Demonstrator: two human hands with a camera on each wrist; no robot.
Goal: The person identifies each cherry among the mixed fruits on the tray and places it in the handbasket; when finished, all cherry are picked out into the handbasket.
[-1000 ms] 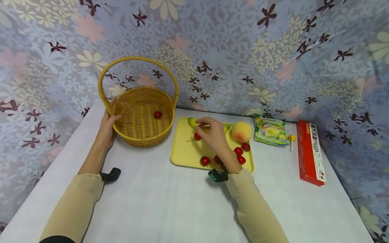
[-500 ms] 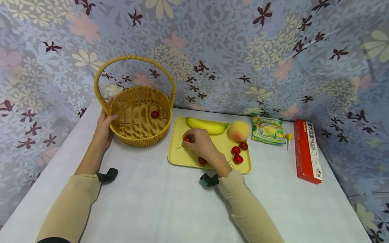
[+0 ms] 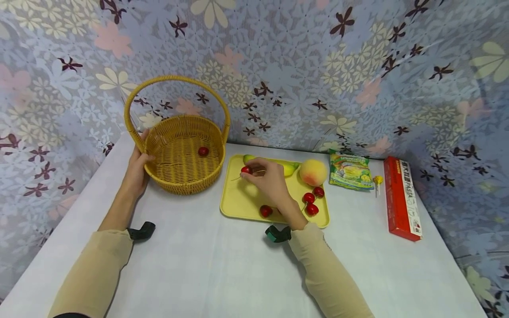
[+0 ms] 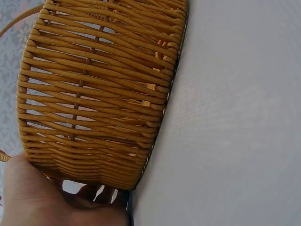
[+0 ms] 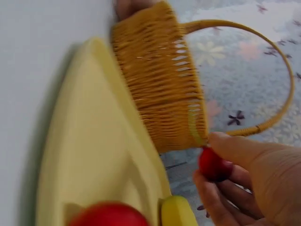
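Basket [image 3: 183, 186] held in my left hand [image 3: 136, 171], one red cherry [image 3: 246, 169] pinched in my right [image 3: 272, 179].
On the tabletop [image 3: 199, 265], near its back edge and toward the left corner, the woven basket should be light and slightly springy; my left grip is curled on its left side, a sound place to hold it. The shallow tray [image 3: 234, 201] lies just to the right, smooth and probably slippery. Above the tray's back left corner, near the banana [image 3: 290, 169], my right grip has the cherry between thumb and fingers. I judge it very light, firm and glossy, apt to roll or slip, so a gentle pinch across its round sides suits it best. My right wrist view is blurred, so exactly which fingers bear on it I can't tell.
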